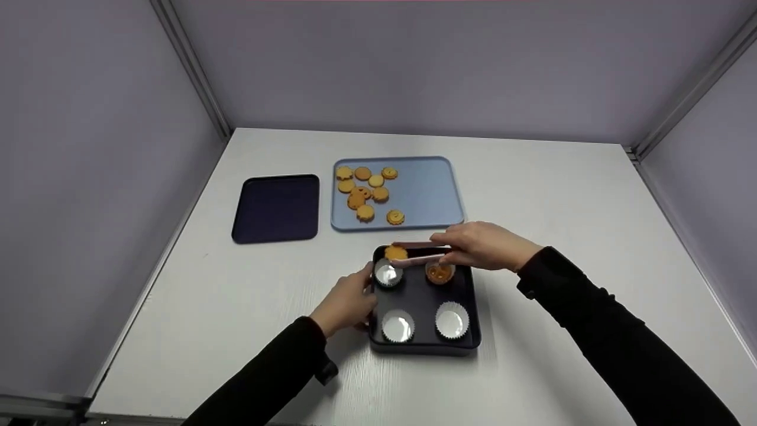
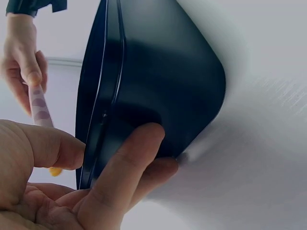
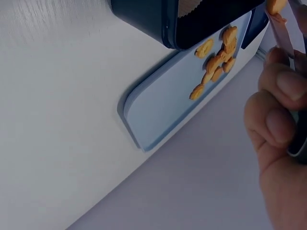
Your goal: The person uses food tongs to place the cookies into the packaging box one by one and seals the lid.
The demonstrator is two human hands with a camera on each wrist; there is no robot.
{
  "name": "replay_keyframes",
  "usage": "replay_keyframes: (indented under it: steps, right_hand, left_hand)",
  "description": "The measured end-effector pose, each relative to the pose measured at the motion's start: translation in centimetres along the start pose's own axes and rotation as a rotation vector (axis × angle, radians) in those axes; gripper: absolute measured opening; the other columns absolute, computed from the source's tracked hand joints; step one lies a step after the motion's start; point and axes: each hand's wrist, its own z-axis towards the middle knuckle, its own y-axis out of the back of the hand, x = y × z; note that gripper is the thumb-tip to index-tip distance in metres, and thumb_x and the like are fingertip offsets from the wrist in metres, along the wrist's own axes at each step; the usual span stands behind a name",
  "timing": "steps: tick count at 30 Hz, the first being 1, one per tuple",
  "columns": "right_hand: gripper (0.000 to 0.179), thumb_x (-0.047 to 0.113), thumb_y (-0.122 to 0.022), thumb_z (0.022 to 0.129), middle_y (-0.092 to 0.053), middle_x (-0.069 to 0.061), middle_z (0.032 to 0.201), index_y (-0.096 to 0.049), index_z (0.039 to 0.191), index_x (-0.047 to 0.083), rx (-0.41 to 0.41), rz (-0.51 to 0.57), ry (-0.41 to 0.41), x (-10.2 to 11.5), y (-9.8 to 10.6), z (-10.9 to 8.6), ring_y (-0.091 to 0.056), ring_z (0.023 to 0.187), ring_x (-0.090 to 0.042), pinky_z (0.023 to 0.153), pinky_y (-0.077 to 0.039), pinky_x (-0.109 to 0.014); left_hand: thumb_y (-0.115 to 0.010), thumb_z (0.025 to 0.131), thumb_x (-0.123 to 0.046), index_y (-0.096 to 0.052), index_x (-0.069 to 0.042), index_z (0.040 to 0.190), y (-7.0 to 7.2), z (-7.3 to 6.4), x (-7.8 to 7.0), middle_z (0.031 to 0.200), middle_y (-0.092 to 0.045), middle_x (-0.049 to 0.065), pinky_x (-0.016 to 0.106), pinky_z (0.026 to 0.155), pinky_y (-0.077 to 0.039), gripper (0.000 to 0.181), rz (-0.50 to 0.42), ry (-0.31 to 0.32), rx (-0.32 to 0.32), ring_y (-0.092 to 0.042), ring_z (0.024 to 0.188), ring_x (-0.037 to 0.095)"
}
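Observation:
My left hand (image 1: 348,300) grips the left wall of a deep dark baking pan (image 1: 423,302); in the left wrist view its thumb lies at the rim and the fingers against the outer side. My right hand (image 1: 488,245) holds pale tongs (image 1: 421,260), patterned in the left wrist view (image 2: 41,108). Between the tips of the tongs is a scalloped yellow cookie (image 1: 396,252), over the pan's back left corner, beside a white paper cup (image 1: 388,274). The back right cup (image 1: 440,273) contains a brown cookie. Two more paper cups, front left (image 1: 398,326) and front right (image 1: 452,321), show bare shiny bottoms.
Behind the pan lies a light blue tray (image 1: 429,192) with several cookies (image 1: 361,192) gathered on its left half. A flat dark tray (image 1: 277,208) sits to its left. Grey panels (image 1: 414,65) enclose the white table (image 1: 550,195) at the back and sides.

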Motion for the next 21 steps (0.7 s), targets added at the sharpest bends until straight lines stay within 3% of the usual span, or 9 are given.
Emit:
replay_keyframes:
  steps: [5, 16, 21]
  right_hand:
    - [0.021, 0.028, -0.067, 0.099, -0.056, 0.002, 0.081, -0.063, 0.111, 0.011, 0.027, -0.028, 0.004, 0.4, -1.0, 0.5, -0.051, 0.069, -0.015, 0.062, -0.047, -0.036]
    - [0.019, 0.030, -0.068, 0.098, -0.060, 0.000, 0.082, -0.061, 0.103, 0.013, 0.037, -0.057, -0.004, 0.6, -2.4, 1.3, -0.056, 0.067, -0.016, 0.059, -0.050, -0.039]
    - [0.020, 0.031, -0.067, 0.098, -0.062, -0.001, 0.084, -0.062, 0.104, 0.013, 0.051, -0.063, -0.023, 0.7, -2.6, 1.4, -0.060, 0.070, -0.019, 0.061, -0.053, -0.042]
  left_hand:
    - [-0.053, 0.087, 0.000, -0.021, -0.001, 0.162, 0.1, 0.0, -0.1, 0.151, -0.050, 0.023, 0.031, 0.052, -0.059, 0.081, 0.031, 0.001, -0.011, -0.061, 0.059, 0.014]
    - [-0.053, 0.088, 0.001, -0.021, -0.003, 0.163, 0.1, -0.2, -0.2, 0.151, -0.049, 0.024, 0.032, 0.052, -0.060, 0.081, 0.007, 0.009, -0.006, -0.060, 0.059, 0.014]
    - [-0.054, 0.088, -0.001, -0.022, -0.001, 0.162, 0.1, -0.2, -0.2, 0.149, -0.051, 0.024, 0.031, 0.058, -0.060, 0.080, 0.058, 0.002, -0.014, -0.066, 0.074, 0.020]
